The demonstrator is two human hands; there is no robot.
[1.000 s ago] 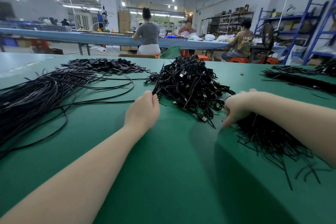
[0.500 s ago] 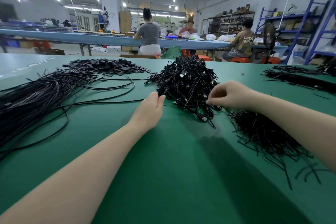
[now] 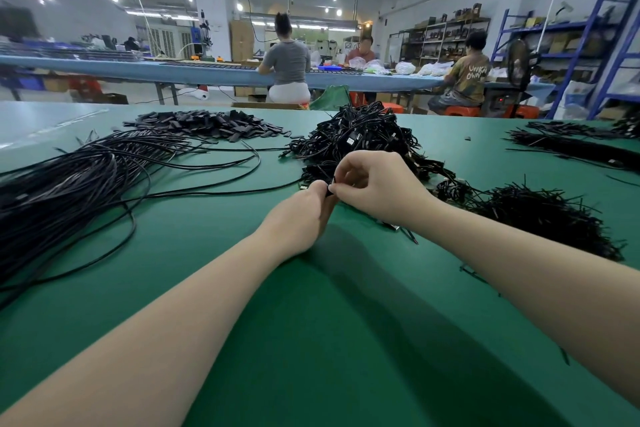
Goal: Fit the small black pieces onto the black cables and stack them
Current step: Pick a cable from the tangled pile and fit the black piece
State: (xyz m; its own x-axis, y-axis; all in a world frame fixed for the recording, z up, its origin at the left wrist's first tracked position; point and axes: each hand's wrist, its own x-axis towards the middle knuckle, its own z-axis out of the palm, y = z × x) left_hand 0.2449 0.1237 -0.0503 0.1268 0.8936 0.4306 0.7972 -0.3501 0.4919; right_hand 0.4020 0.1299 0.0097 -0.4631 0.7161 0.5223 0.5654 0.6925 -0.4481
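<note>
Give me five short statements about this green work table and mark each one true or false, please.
1. The left hand and the right hand meet over the green table mat. True.
2. The long loose black cables lie to the right of the hands. False: they lie to the left.
3. The flat small black pieces lie in a heap at the far left of the mat. True.
4. The tangled heap of short black cables lies behind the hands. True.
5. Both hands rest flat and open on the mat. False: the fingers of both are curled and pinch a small black thing where they meet.
</note>
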